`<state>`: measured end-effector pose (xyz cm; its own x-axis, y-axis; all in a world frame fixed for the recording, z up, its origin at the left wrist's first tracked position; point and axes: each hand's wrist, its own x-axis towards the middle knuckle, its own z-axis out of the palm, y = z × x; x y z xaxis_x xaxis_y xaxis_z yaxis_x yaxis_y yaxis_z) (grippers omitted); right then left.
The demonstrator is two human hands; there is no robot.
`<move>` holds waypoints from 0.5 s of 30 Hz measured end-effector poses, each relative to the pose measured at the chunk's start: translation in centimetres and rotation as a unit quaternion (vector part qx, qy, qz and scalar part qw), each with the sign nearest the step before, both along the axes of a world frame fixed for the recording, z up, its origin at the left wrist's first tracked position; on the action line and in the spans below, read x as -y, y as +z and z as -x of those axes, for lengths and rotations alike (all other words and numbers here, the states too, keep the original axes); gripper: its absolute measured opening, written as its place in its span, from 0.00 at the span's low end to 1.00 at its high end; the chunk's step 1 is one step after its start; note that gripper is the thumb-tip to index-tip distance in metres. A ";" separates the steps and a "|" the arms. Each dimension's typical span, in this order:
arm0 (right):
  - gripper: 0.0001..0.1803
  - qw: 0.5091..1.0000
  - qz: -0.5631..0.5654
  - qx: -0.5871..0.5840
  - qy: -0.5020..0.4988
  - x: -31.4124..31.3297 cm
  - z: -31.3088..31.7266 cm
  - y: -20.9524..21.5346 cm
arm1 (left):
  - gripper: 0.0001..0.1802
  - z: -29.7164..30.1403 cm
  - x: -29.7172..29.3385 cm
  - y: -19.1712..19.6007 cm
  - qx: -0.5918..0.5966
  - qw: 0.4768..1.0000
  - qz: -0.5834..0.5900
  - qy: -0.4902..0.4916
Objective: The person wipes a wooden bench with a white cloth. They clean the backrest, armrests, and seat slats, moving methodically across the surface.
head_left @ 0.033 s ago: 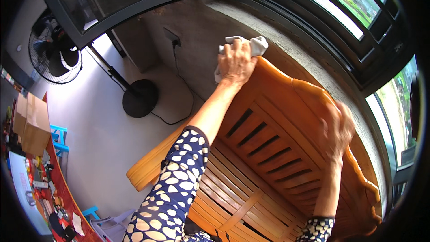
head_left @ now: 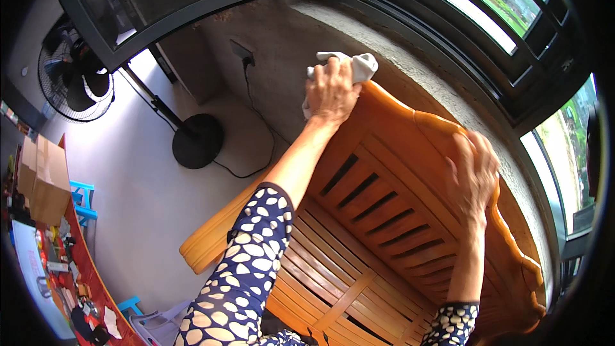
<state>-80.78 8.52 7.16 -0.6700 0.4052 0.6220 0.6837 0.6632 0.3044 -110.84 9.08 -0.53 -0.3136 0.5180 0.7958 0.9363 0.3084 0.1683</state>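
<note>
A light grey cloth point(head_left: 364, 66) is bunched under my left hand point(head_left: 331, 93), whose fingers are closed on it at the upper left corner of a wooden bench's backrest point(head_left: 391, 147). Part of the cloth hangs down behind the wrist. My right hand point(head_left: 475, 170) lies farther right along the wavy top rail, its fingers stretched toward the edge and its thumb apart. Nothing shows in that hand. Below the backrest's slots is the slatted bench seat point(head_left: 317, 253), and a thick armrest point(head_left: 214, 237) juts out to the left.
A rough concrete sill point(head_left: 410, 57) and dark window frame point(head_left: 448, 51) run close behind the backrest. At the left stand a black pedestal fan point(head_left: 197, 141) with a trailing cord and a red table point(head_left: 122, 320) holding a cardboard box point(head_left: 48, 179) and clutter.
My right hand has shifted slightly up and left along the top rail. My left hand keeps its hold on the cloth at the corner, and the whole view has moved a little.
</note>
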 end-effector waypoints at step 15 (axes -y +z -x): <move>0.33 0.993 -0.075 0.057 -0.067 -2.1 3.8 -1.5 | 0.42 -0.2 3.7 -9.2 0.246 0.949 -0.130 -0.149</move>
